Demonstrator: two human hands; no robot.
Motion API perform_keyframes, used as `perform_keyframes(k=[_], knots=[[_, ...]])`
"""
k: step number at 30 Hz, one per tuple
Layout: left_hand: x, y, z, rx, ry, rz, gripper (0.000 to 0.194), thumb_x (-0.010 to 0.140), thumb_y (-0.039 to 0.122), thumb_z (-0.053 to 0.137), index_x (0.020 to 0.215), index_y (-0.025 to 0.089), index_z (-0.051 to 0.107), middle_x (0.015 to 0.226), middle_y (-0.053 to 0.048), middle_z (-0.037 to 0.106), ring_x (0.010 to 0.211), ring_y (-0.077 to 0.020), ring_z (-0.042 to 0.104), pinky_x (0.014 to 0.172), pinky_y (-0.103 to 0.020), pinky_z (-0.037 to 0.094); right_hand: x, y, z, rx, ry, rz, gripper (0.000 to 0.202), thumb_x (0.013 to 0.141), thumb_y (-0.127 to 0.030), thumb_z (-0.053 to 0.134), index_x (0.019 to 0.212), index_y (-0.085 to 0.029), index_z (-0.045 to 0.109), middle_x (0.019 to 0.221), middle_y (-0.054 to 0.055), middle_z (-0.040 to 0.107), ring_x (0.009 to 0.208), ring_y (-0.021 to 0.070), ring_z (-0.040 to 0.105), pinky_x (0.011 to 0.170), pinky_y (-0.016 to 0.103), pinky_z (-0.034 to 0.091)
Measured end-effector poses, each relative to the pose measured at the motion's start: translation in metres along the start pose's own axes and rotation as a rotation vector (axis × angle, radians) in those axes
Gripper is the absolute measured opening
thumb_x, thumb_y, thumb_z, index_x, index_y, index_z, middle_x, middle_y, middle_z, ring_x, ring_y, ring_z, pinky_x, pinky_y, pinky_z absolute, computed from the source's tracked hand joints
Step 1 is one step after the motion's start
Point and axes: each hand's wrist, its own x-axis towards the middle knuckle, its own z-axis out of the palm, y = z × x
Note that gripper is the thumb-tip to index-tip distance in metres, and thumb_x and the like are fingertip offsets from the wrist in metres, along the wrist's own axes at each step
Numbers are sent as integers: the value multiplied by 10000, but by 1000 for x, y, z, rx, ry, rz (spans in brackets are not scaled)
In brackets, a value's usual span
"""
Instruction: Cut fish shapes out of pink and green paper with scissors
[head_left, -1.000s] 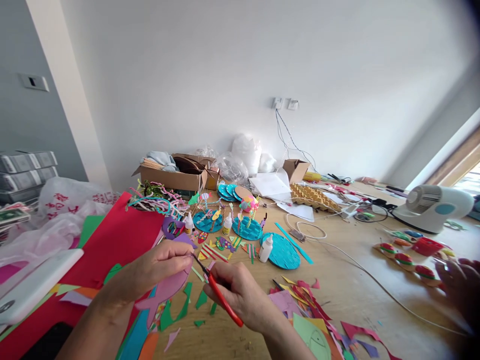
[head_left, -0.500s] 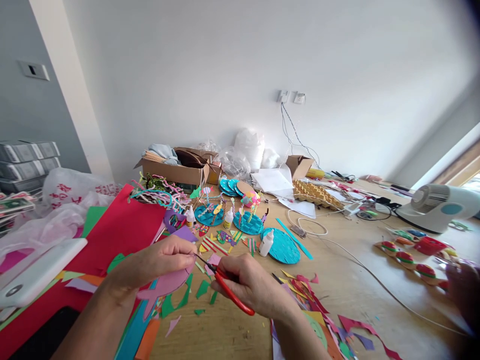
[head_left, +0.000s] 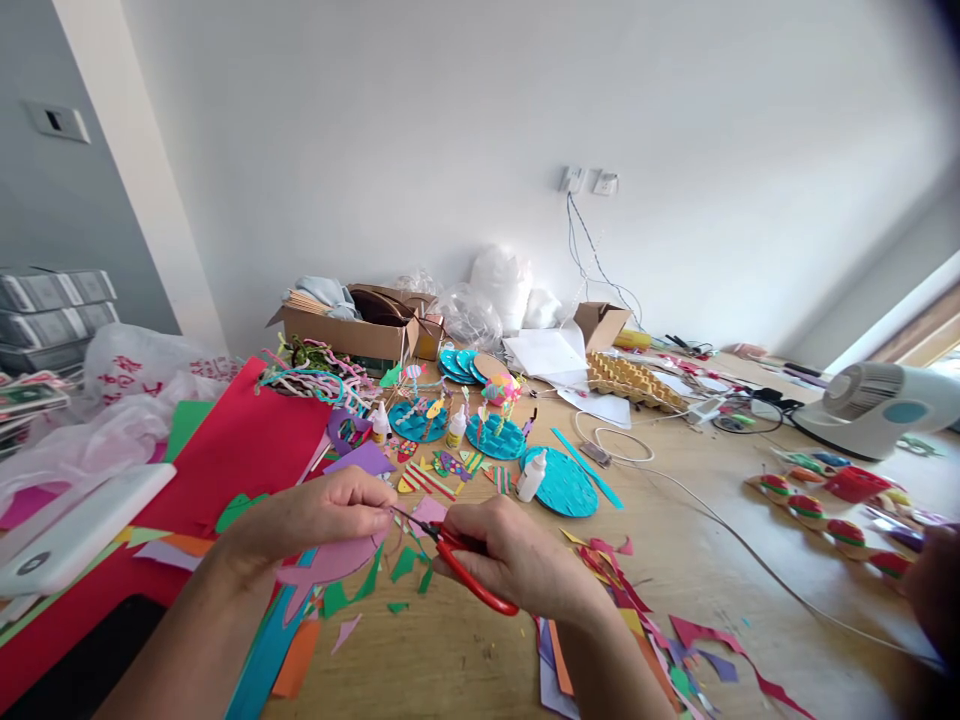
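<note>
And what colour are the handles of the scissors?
The handles are red, clearest in the head view.

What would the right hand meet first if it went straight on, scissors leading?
Probably the left hand, holding the pink paper near the tips of the scissors. Depth there is unclear; the paper's edge may come first.

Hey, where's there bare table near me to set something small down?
Two patches of table look bare: one between the red scraps and white cable; another, with tiny specks, below the scissors, between the orange paper and lilac paper. It's crowded at left with red paper and a plastic bag.
</note>
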Motion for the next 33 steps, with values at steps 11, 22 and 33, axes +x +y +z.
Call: perform_keyframes(k=[11,22,33], knots=[[0,-18,-7,-38,224,191,247,915,314,460,693,207,471,704,52,407,672,-135,364,632,-243,314,5,3,1,132,-52,30,381,912,-383,570,626,-195,401,569,-59,388,533,92,330,483,222,248],[6,-21,-6,-123,507,214,183,856,347,581,747,203,605,720,46,524,701,-129,455,653,-218,377,5,4,-3,49,-258,81,303,880,-236,605,636,-184,434,564,-72,411,521,76,342,483,209,247],[6,-27,-9,267,501,-23,168,799,334,529,861,227,644,663,51,535,626,-160,498,551,-240,342,-15,9,-3,9,-107,124,339,917,-359,536,641,-189,437,566,-59,399,525,93,339,492,227,242]])
